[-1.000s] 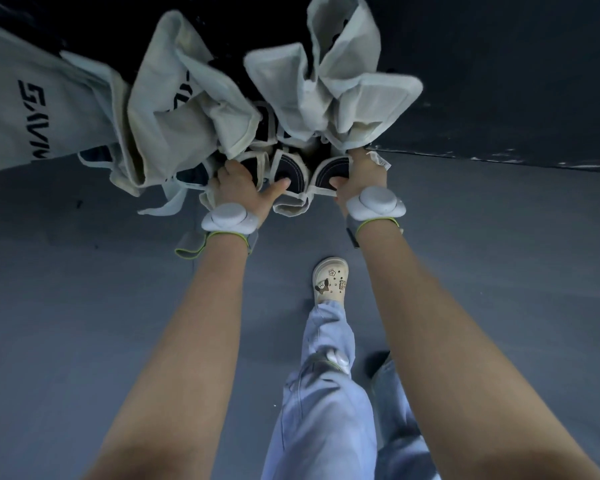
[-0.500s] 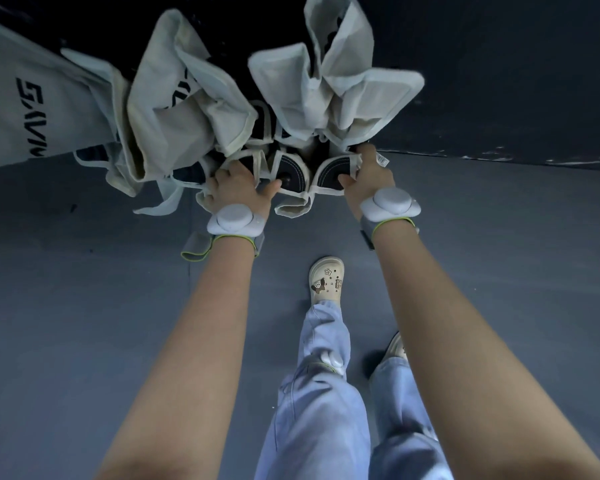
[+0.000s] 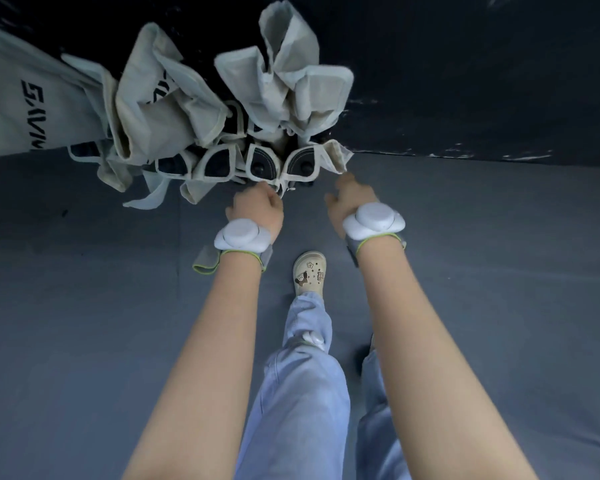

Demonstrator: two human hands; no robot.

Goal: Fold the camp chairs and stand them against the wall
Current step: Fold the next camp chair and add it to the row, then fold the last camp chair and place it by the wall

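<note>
Your folded camp chairs [image 3: 278,109] stand bunched together against the dark wall [image 3: 465,64], their beige fabric gathered in loose folds above and their dark, white-edged corner pockets [image 3: 260,164] clustered at the near side. Each pocket cups what looks like a round dark pole end. A further beige chair with black lettering [image 3: 18,109] lies to the left of the bunch, reaching the frame's left edge.

Your left hand [image 3: 255,206] sits just below the pockets, fingers curled under; they reach the lowest fabric edge, and you cannot tell whether they grip it or hold nothing. Your right hand [image 3: 350,199] is just beside the rightmost fabric corner [image 3: 340,157], fingers loosely extended toward it and holding nothing; contact is not clear.

Both wrists carry white round devices [image 3: 374,221] on grey straps.

The wall meets the grey floor [image 3: 499,271] along a line just right of the chairs. Floor lies open to the right and left of your arms. Your cream clog [image 3: 309,273] is planted between your forearms, near the chair bunch.
</note>
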